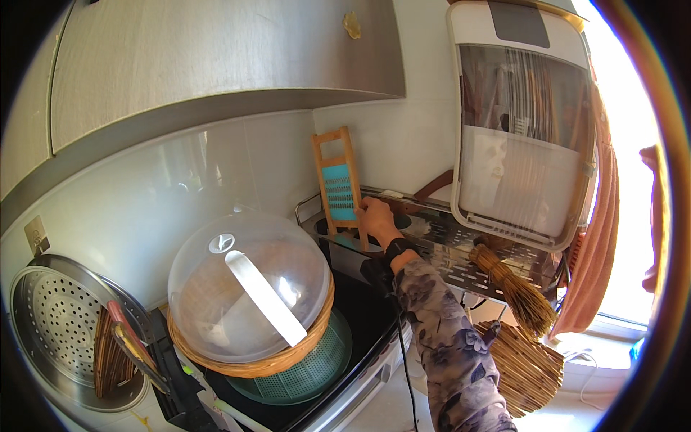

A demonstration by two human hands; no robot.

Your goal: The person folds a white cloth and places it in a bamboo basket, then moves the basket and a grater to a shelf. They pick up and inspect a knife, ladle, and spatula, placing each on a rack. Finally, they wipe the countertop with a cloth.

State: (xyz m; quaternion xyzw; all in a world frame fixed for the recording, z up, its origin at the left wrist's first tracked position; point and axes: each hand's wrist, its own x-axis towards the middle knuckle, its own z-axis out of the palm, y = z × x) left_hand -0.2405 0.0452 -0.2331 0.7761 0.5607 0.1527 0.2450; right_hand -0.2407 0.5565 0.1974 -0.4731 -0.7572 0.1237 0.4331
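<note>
A grater in a wooden frame with a turquoise toothed panel (pixel 338 191) stands upright, slightly tilted, in the corner on a metal rack (pixel 442 254). My right hand (pixel 376 218), with a black band at the wrist and a floral sleeve, grips the lower right edge of its frame. To the left of the hand, a clear plastic dome cover with a white handle (pixel 267 299) sits over a woven basket (pixel 243 368), which rests on a green plastic colander (pixel 302 380). My left hand is out of view.
A bundled straw brush (pixel 510 286) lies on the rack's right part, above a round slatted mat (pixel 521 367). A lidded, partly transparent container (pixel 521 129) stands behind. Steel steamer pans (pixel 59 318) lean at left. A black cable (pixel 405 356) hangs beside my forearm. Cabinets (pixel 227 48) overhang the wall.
</note>
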